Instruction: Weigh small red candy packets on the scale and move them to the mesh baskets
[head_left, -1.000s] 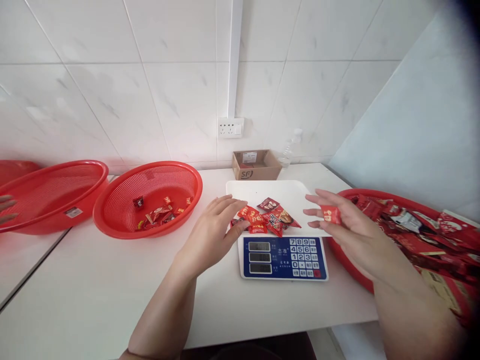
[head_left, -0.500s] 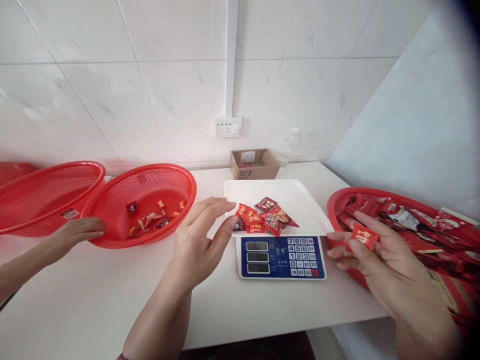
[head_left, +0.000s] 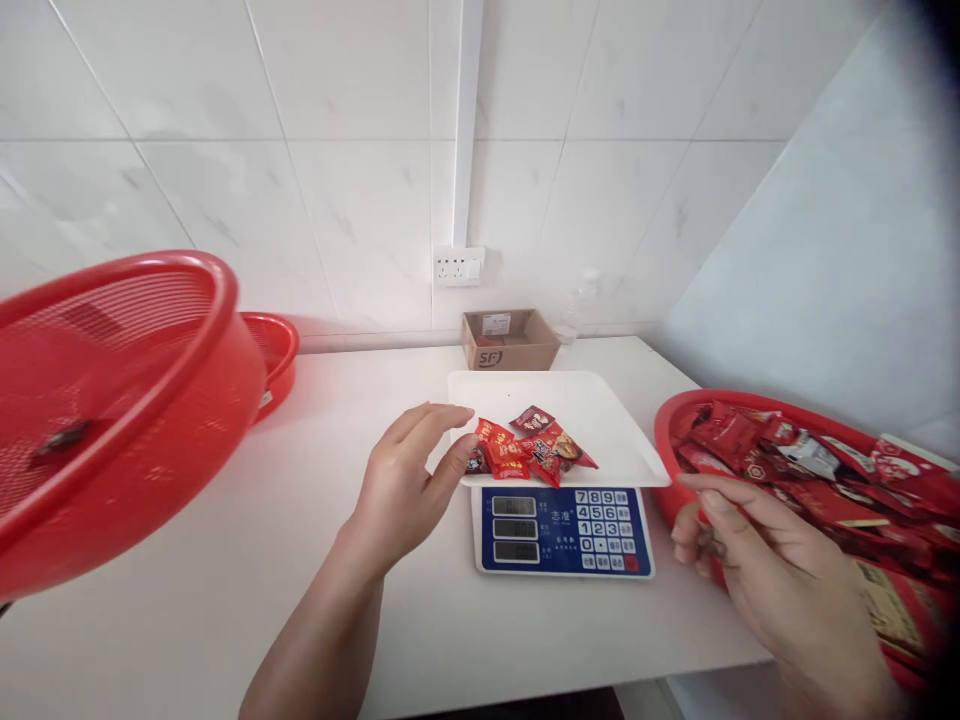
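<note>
A white tray (head_left: 600, 420) sits on a blue-faced scale (head_left: 562, 530) with number keys and three displays. Several red snack packets (head_left: 544, 452) lie together on the tray's left front part. My left hand (head_left: 412, 475) is at the tray's left edge beside them, thumb and fingers apart and nothing between them. Over the near left rim of a red basket (head_left: 675, 405) full of packets is my right hand (head_left: 757, 560). Its fingers are curled together; what they hold, if anything, is mostly hidden.
A large red mesh basket (head_left: 202, 400) is tilted at the left, close to the camera, with a small dark item inside. Another red basket (head_left: 283, 385) stands behind it. By the wall are a cardboard box (head_left: 510, 355) and a clear bottle (head_left: 574, 315).
The left basket with packets has risen and come nearer, and the other person's hand is out of sight. The red packet in my right fingers no longer shows clearly. My left hand stays nearly still.
</note>
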